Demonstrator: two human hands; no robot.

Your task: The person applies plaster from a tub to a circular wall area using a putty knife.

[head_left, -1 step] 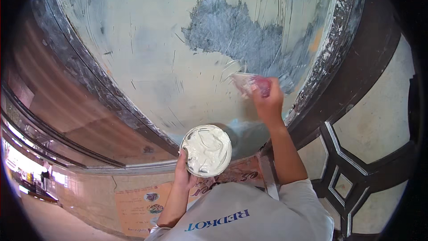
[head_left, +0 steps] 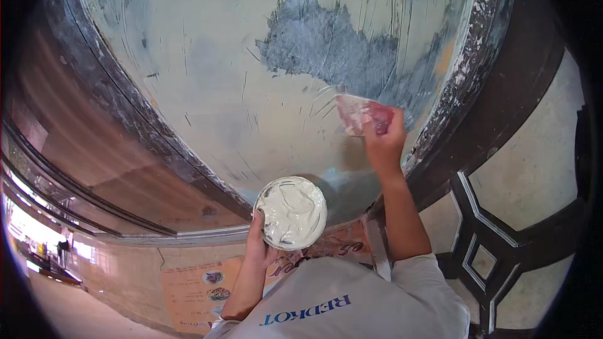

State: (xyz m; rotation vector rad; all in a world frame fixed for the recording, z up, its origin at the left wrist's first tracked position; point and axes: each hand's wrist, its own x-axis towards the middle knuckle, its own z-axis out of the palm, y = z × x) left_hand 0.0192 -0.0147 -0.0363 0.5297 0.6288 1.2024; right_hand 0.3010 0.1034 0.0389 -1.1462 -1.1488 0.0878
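My left hand (head_left: 258,246) grips the left side of a round tub (head_left: 321,229), tilted so that the creamy white putty (head_left: 290,210) inside shows. Up and to the right, my right hand (head_left: 384,141) is closed on a flat reddish putty spreader (head_left: 355,115) smeared with white. The spreader lies against or just over a large panel (head_left: 207,119) coated in pale cream filler; whether its edge touches I cannot tell. Above the spreader a bare blue-grey patch (head_left: 326,44) with a ragged outline shows, and dark scratches run over the coating.
A dark frame (head_left: 449,100), flecked with white along its inner edge, borders the panel on the right; another frame edge (head_left: 147,122) runs down the left. Dark lattice work (head_left: 487,213) stands at right. An orange printed sheet (head_left: 188,285) lies low, beside pale tiles (head_left: 125,270).
My right hand and the spreader have shifted slightly to the right, and the spreader's face shows more. My left hand and the tub stay in place.
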